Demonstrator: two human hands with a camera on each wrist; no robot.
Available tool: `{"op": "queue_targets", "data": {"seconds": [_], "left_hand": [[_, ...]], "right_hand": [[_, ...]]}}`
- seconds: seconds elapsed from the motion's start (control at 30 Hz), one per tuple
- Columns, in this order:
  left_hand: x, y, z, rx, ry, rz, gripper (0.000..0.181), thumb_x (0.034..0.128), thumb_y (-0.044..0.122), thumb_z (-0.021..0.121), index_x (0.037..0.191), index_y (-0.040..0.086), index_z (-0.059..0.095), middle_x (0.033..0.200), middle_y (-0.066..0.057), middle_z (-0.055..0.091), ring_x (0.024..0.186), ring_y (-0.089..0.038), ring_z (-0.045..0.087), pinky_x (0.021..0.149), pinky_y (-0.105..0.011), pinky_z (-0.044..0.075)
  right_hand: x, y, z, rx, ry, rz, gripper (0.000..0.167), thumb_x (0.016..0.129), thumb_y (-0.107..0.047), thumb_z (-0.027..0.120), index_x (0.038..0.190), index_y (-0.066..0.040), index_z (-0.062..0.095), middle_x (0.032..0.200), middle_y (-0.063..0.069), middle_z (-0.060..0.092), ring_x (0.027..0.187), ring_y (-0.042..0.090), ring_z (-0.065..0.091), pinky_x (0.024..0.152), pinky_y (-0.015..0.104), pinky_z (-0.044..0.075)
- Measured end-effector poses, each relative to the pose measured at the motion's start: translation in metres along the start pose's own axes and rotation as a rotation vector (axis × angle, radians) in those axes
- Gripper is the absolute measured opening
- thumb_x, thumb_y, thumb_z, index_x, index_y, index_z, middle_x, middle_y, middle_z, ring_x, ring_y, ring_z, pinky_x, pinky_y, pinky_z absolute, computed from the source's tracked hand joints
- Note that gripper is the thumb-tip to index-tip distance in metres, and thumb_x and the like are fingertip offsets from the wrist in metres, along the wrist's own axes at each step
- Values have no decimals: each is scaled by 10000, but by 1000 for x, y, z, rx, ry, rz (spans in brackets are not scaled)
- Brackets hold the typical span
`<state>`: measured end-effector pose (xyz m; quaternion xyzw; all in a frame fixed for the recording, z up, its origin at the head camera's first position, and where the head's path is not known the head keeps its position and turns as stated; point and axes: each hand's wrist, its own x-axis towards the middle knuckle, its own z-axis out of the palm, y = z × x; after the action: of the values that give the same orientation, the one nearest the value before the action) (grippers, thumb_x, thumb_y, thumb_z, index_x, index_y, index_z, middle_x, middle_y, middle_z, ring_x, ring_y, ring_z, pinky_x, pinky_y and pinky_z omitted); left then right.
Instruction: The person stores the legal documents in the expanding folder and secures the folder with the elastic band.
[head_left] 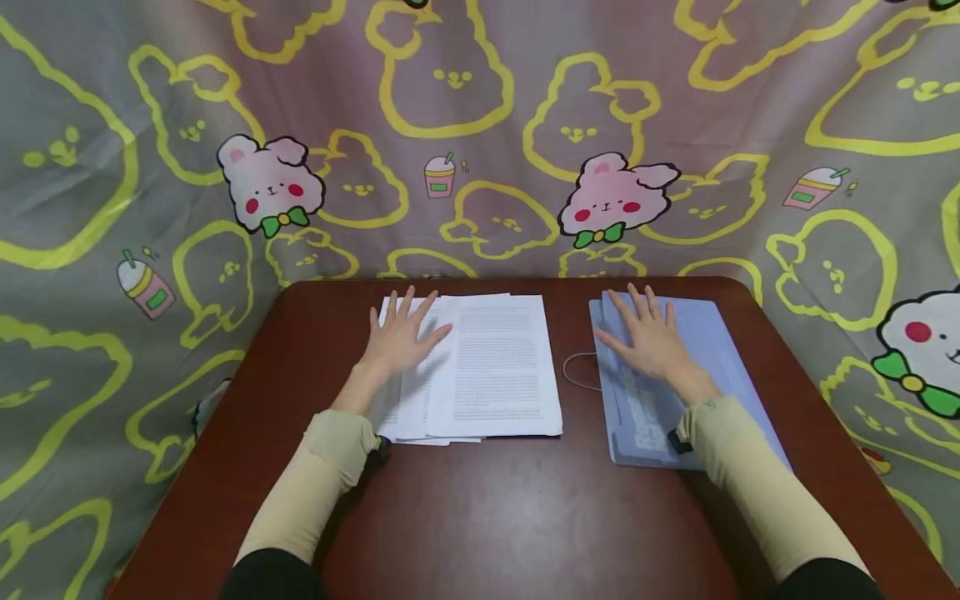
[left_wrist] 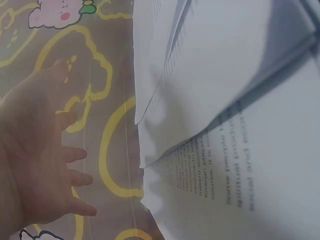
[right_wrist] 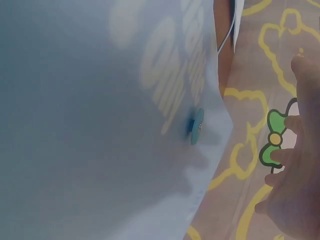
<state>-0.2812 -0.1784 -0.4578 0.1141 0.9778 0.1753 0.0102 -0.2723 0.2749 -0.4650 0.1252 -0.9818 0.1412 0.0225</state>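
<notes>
My left hand [head_left: 396,342], fingers spread and straight, hovers over the left part of a loose stack of printed paper sheets [head_left: 498,367]. In the left wrist view, that hand [left_wrist: 42,150] is apart from the sheets [left_wrist: 200,65], whose edges overlap unevenly. Over a light blue document folder [head_left: 705,337], my right hand [head_left: 656,343] is held with its fingers spread too. A round blue button [right_wrist: 198,126] and pale lettering show on the folder in the right wrist view. The right hand [right_wrist: 300,155] grips nothing there.
Both things lie on a dark brown table [head_left: 487,517], the sheets left and the folder right. A thin string loop [head_left: 567,367] sticks out from the folder's left side toward the sheets. Behind the table hangs a patterned curtain [head_left: 487,83].
</notes>
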Motion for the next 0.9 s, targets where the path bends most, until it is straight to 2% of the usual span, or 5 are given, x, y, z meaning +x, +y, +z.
{"op": "queue_targets", "data": {"seconds": [0.23, 0.43, 0.9], "left_hand": [[-7, 2, 3, -9, 2, -1, 851, 1090, 725, 441, 1784, 327, 152, 1873, -157, 46, 1722, -490, -21, 1309, -827, 13], [-3, 6, 2, 9, 22, 15, 850, 1087, 742, 423, 1783, 330, 162, 1875, -141, 60, 1721, -492, 13, 1315, -821, 46], [-3, 7, 4, 17, 24, 5, 846, 1089, 738, 424, 1783, 331, 163, 1875, -137, 65, 1724, -483, 9, 1314, -822, 66]], "right_hand": [[-4, 1, 5, 4, 11, -10, 867, 1095, -549, 581, 1768, -140, 219, 1838, 278, 79, 1705, 532, -44, 1301, 831, -11], [-3, 3, 2, 16, 34, -20, 866, 1093, -519, 602, 1765, -128, 222, 1849, 258, 14, 1708, 508, -114, 1298, 831, -45], [-5, 0, 1, 28, 19, -13, 894, 1092, -525, 596, 1776, -141, 168, 1853, 242, -18, 1710, 506, -97, 1302, 825, -47]]}}
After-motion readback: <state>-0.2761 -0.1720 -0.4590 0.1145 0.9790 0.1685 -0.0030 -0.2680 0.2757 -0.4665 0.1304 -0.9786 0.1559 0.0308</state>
